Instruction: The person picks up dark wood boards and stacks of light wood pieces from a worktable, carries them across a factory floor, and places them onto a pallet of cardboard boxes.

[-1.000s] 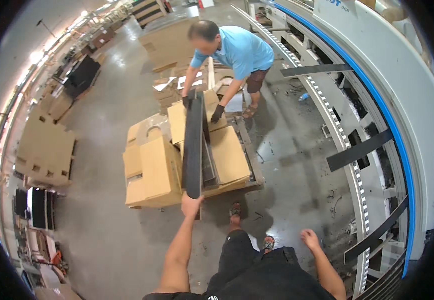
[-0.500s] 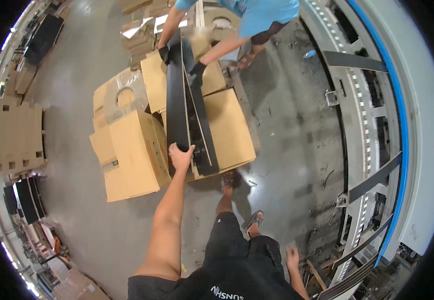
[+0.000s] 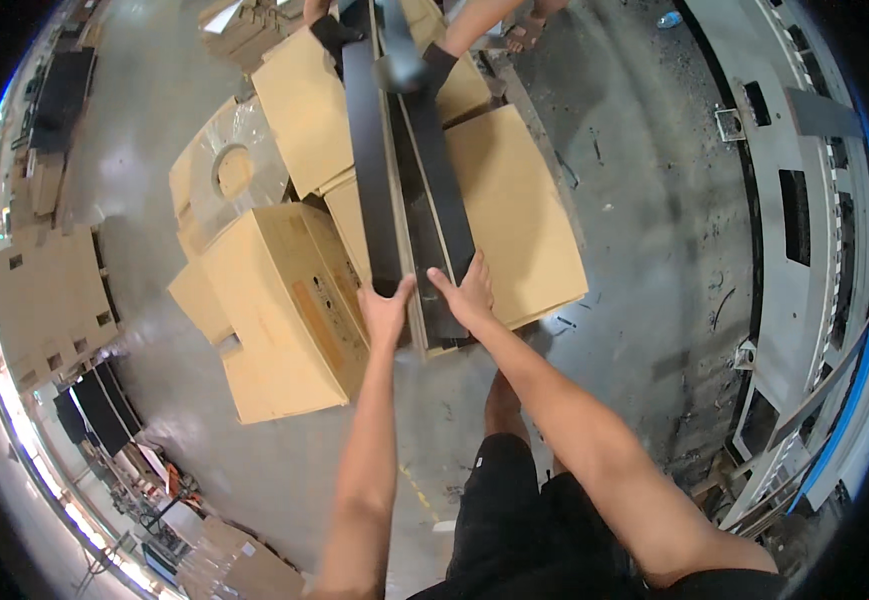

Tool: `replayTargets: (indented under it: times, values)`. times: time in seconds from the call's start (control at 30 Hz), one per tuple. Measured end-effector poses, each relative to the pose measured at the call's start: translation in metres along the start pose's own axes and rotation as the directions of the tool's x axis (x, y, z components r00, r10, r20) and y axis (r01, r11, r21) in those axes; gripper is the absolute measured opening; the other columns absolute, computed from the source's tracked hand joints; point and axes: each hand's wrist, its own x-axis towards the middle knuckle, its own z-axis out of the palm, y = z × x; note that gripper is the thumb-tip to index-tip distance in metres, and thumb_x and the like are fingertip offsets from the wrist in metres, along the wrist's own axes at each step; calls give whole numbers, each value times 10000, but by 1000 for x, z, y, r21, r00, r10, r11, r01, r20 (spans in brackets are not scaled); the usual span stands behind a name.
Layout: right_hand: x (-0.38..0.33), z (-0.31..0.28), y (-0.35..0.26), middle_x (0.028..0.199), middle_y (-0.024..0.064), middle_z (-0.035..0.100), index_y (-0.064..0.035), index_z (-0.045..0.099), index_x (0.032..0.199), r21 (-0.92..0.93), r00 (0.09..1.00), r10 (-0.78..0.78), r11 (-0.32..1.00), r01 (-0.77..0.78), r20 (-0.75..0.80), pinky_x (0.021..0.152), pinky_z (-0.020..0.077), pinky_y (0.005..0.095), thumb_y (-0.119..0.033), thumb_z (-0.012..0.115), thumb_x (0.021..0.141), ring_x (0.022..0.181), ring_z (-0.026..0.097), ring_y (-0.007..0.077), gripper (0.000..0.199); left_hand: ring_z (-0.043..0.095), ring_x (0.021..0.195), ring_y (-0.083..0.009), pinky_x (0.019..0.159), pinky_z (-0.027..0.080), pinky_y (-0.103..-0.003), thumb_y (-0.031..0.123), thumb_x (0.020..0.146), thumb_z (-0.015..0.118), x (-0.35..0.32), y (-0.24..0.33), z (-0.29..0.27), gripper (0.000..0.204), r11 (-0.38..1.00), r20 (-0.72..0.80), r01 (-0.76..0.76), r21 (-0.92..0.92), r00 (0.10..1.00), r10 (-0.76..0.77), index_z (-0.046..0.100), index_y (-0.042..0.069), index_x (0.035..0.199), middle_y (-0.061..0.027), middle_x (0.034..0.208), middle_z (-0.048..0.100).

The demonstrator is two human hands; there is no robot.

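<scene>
Long black boards with pale edges lie over cardboard boxes in front of me. My left hand (image 3: 385, 312) is wrapped round the near end of the left black board (image 3: 369, 170), thumb on its inner side. The near end of the right black board (image 3: 441, 165) is in the grip of my right hand (image 3: 465, 293). Between them a further dark board (image 3: 417, 225) sits lower. At the far end a person wearing dark gloves (image 3: 337, 35) has hands on the same boards; that person's body is mostly out of view.
An open cardboard box (image 3: 274, 310) stands left of the boards, with clear plastic wrap (image 3: 239, 150) behind it. Flat cardboard (image 3: 519, 215) lies on the right. Along the right side runs a long grey machine frame (image 3: 804, 300). Stacked cardboard (image 3: 49, 300) stands far left.
My right hand has come up from my side and taken hold of the right board. My left hand stays on the left board. The view has shifted closer to the boards.
</scene>
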Motion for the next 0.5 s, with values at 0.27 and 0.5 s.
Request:
replayTargets:
  times: [0.27, 0.5]
  values:
    - [2, 4, 2, 1639, 250, 326, 9, 253, 1612, 438, 976, -139, 897, 53, 167, 1244, 264, 433, -351, 701, 985, 1526, 311, 367, 851, 370, 1445, -434, 1214, 307, -497, 556, 688, 905, 7, 5, -11, 1129, 988, -115, -138, 68, 983, 146, 413, -60, 1497, -290, 1530, 413]
    - [19, -23, -47, 1717, 221, 142, 14, 143, 1644, 520, 982, -96, 854, -1, 160, 1275, 148, 394, -561, 490, 1062, 1597, 117, 308, 889, 510, 1370, -387, 1181, 333, -471, 635, 676, 880, 33, 91, -17, 1130, 977, 6, -161, 140, 987, 162, 468, -9, 1509, -238, 1416, 584]
